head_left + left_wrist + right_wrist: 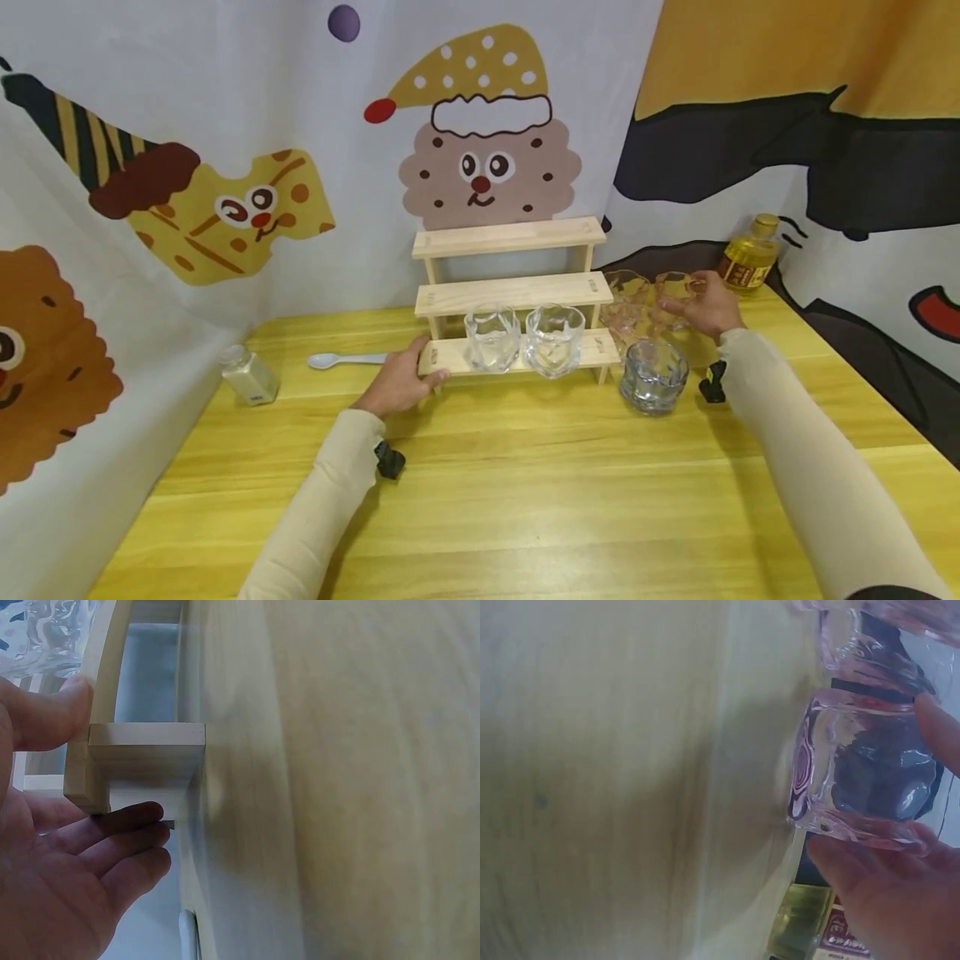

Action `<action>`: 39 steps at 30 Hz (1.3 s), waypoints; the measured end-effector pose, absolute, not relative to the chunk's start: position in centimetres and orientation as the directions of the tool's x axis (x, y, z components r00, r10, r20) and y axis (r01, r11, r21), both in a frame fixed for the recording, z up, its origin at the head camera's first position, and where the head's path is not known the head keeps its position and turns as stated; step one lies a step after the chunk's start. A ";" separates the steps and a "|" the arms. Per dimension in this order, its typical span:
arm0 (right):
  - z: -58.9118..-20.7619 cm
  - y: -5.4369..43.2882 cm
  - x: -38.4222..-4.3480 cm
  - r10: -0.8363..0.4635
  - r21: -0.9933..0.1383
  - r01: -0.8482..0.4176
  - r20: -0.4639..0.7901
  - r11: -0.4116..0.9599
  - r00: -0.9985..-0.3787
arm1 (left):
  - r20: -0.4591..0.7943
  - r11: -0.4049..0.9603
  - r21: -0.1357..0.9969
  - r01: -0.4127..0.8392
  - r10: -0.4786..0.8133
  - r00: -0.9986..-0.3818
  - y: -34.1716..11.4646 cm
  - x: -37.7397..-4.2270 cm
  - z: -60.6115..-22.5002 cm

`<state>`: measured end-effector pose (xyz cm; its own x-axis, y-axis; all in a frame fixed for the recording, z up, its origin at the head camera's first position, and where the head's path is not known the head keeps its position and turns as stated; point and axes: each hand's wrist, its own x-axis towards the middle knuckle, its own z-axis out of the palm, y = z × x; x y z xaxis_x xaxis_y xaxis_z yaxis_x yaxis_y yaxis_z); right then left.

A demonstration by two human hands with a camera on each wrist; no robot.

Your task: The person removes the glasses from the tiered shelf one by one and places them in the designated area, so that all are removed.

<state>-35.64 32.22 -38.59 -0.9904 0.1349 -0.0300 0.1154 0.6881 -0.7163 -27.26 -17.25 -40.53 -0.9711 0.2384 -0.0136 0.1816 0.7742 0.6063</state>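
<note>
A three-step wooden rack stands on the table. My left hand grips the left end of its lowest step, thumb on top and the other fingers curled beside and below the board. Two clear drinking glasses sit on that step. To the right of the rack, my right hand holds a pink-tinted glass between thumb and fingers, its base at or close to the tabletop. Another pink glass stands just left of it. Nearer me is a thick clear glass on the table.
A bottle of yellow oil stands behind my right hand. Left of the rack lie a white spoon and a small jar of pale contents. A printed cloth hangs behind the wooden table.
</note>
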 end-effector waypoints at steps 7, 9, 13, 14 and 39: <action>-37.9 32.3 -35.9 0.051 -0.664 0.112 -0.110 0.740 -0.993 | 0.000 0.775 0.602 0.193 0.242 -0.970 -17.2 -27.2 -40.5; -37.0 32.1 -35.8 0.023 -0.653 0.097 -0.120 0.751 -0.992 | 0.002 0.780 0.595 0.193 0.239 -0.971 -17.3 -27.2 -40.3; -34.5 31.0 -34.7 0.029 -0.616 0.068 -0.074 0.785 -0.997 | 0.006 0.783 0.590 0.195 0.237 -0.971 -17.4 -27.1 -40.3; -33.8 30.6 -34.3 0.039 -0.616 0.065 -0.055 0.785 -0.998 | 0.008 0.785 0.587 0.197 0.237 -0.971 -17.4 -27.1 -40.3; -31.6 16.1 -24.1 -0.302 -0.606 -0.328 0.149 0.725 -0.942 | 0.017 0.777 0.592 0.212 0.251 -0.968 -17.5 -27.3 -40.5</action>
<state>-24.10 16.10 -31.64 -0.9417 -0.3020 0.1486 -0.3280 0.7248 -0.6058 -27.26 -17.52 -40.49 -0.9677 0.2515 0.0171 0.2124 0.7772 0.5923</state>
